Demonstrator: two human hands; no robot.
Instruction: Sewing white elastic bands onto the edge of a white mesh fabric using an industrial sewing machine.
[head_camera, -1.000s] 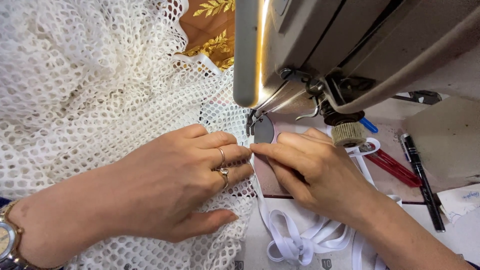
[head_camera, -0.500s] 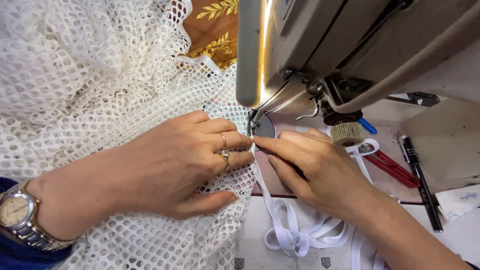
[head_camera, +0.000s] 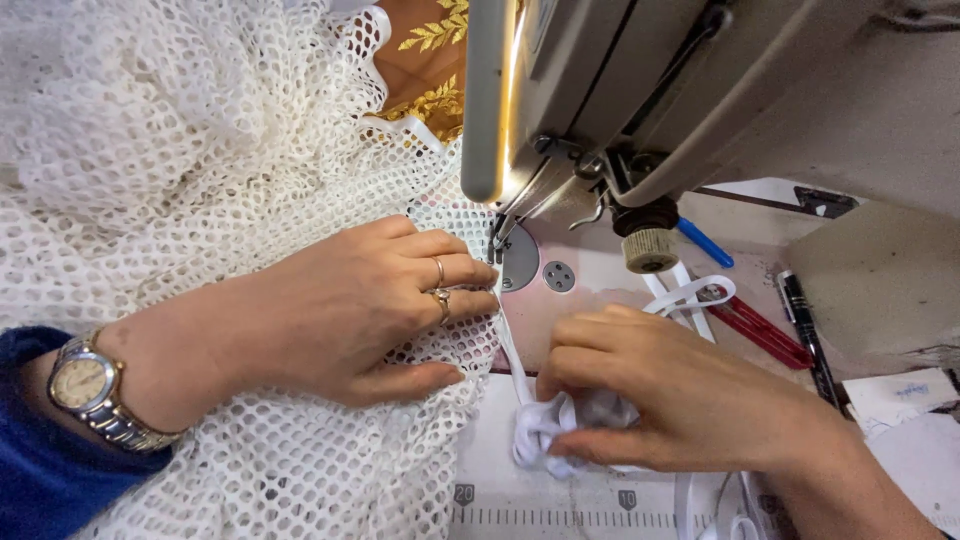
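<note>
My left hand (head_camera: 350, 310) lies flat on white open-mesh fabric (head_camera: 200, 180), fingers spread, fingertips just left of the presser foot (head_camera: 495, 245) of a grey sewing machine (head_camera: 640, 110). It wears two rings and a wristwatch. A narrow white elastic tape (head_camera: 512, 360) runs from the foot along the fabric's edge toward me. My right hand (head_camera: 680, 395) is closed around a bunched loop of that tape near the table's front.
A round needle plate (head_camera: 520, 258) and pinkish machine bed sit under the foot. A red tool (head_camera: 760, 330), a black pen (head_camera: 805, 325) and a blue pen (head_camera: 705, 243) lie at right. Orange gold-patterned cloth (head_camera: 425, 60) shows behind. A printed ruler strip (head_camera: 560, 497) runs along the table front.
My right hand has drawn back from the presser foot toward me and gathered the loose tape into its grip. My left hand stays pressed on the mesh.
</note>
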